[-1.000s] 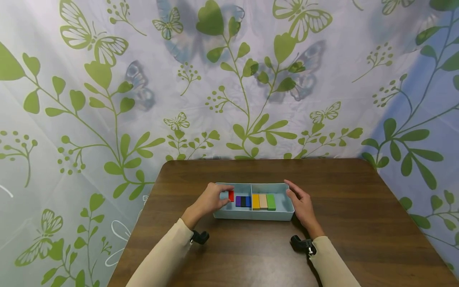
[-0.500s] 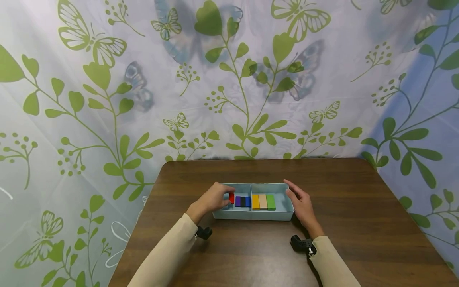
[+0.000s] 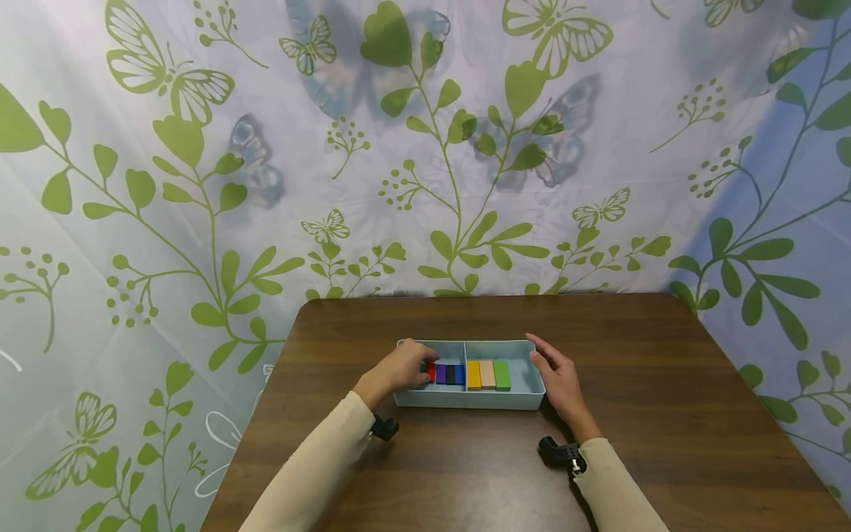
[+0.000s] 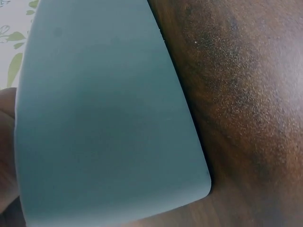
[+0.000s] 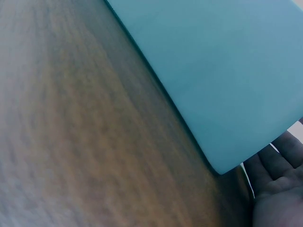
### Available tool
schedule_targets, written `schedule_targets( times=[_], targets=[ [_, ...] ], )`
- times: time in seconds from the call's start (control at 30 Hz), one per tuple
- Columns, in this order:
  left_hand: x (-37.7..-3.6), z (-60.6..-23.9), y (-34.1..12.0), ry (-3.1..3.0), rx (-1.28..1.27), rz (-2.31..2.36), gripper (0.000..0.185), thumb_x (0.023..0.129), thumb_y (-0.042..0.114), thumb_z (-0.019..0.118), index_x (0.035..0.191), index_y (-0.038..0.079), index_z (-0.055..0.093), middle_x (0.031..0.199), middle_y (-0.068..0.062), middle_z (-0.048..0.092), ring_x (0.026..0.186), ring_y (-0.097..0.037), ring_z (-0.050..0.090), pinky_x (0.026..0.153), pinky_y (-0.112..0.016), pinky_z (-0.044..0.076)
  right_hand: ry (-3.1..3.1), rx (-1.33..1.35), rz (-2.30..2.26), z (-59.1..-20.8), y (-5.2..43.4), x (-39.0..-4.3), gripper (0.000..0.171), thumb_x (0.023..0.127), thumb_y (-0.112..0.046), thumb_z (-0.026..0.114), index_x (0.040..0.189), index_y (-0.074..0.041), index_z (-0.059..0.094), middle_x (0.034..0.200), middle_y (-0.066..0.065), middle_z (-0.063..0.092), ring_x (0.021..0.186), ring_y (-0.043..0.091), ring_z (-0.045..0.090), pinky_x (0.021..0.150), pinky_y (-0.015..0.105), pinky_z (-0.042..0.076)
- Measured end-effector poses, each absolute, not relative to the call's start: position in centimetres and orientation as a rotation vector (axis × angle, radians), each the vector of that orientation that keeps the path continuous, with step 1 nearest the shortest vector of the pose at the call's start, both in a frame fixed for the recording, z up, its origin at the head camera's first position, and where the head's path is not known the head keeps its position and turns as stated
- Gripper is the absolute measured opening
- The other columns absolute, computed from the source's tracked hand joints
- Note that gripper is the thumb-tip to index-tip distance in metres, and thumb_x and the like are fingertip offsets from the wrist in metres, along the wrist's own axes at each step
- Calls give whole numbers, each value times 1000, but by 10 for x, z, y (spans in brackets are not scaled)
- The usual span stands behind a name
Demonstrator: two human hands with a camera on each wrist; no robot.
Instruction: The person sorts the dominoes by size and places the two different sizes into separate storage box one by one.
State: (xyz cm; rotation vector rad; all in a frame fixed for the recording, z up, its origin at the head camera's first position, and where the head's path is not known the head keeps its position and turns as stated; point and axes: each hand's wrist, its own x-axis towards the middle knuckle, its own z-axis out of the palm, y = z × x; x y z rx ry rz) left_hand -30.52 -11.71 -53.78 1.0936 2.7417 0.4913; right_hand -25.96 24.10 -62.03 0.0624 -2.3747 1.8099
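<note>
Tray: a pale blue rectangular plastic tray with two compartments, standing near the middle of the dark brown wooden table.
Left compartment: a small red rectangular block, then purple, black and blue blocks packed side by side.
Right compartment: orange, tan and green blocks in a row, upright and touching.
Left hand: fingers curled over the tray's left end, fingertips on the red block; whether they pinch it cannot be told.
Right hand: fingers relaxed and slightly apart, resting against the tray's right wall.
Wrist views: only the tray's smooth blue outer wall and wood grain, blurred.
Backdrop: white cloth printed with green leaves and butterflies.
</note>
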Motion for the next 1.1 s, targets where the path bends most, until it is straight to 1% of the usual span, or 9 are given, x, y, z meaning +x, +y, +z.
schedule_targets(
  times=[0.1,0.2,0.37,0.47,0.6,0.7,0.83,1.0,1.1],
  targets=[
    [-305,-538,-114,2741,1086,481,41,93,4,85,133,0,76,124,-14,81,113,-28,77,104,-44,62,-2374,69,1813,-619,241,-258,46,116,-33,57,161,-22,58,169,6,52,156,29,47,105,1,35],
    [-304,-537,-112,2739,1088,479,39,93,3,84,131,0,77,122,-13,81,110,-27,77,103,-43,63,-2370,75,1816,-619,241,-258,46,116,-33,57,161,-22,58,169,6,52,156,29,47,105,1,35],
    [-304,-538,-109,2754,1097,421,37,92,3,84,129,2,79,118,-9,82,103,-22,74,99,-39,64,-2357,76,1826,-619,240,-258,46,116,-31,57,161,-21,58,168,6,52,156,30,46,105,1,35],
    [-305,-538,-107,2754,1077,394,38,92,4,85,129,3,79,118,-8,82,101,-20,73,97,-38,64,-2350,78,1831,-619,241,-258,46,116,-31,58,160,-21,58,168,6,53,156,29,47,105,1,35],
    [-306,-538,-105,2749,1037,375,39,92,6,85,130,4,79,119,-7,82,100,-19,72,98,-37,63,-2346,83,1833,-619,241,-259,46,116,-31,58,160,-21,59,168,5,53,156,29,47,105,1,35],
    [-306,-537,-106,2743,1011,374,39,92,6,85,131,4,78,121,-7,81,101,-19,72,100,-37,63,-2350,77,1835,-620,239,-260,45,116,-31,58,160,-21,59,168,5,53,156,28,47,105,1,35],
    [-305,-536,-108,2743,1017,396,40,94,9,86,133,2,77,122,-9,81,105,-21,74,103,-39,63,-2365,65,1837,-616,237,-260,46,116,-28,57,161,-18,58,169,8,52,157,30,46,105,1,34],
    [-303,-539,-114,2752,1071,551,43,99,12,82,138,-2,73,129,-16,79,114,-27,77,106,-44,62,-2362,66,1866,-597,230,-251,46,116,-23,57,160,-10,57,169,15,51,157,36,44,104,1,34],
    [-300,-541,-119,2768,1106,709,42,101,13,79,139,-4,72,132,-18,78,118,-29,77,105,-46,62,-2364,75,1859,-585,228,-245,47,116,-21,57,160,-8,56,168,17,51,156,38,46,103,0,35]
  ],
)
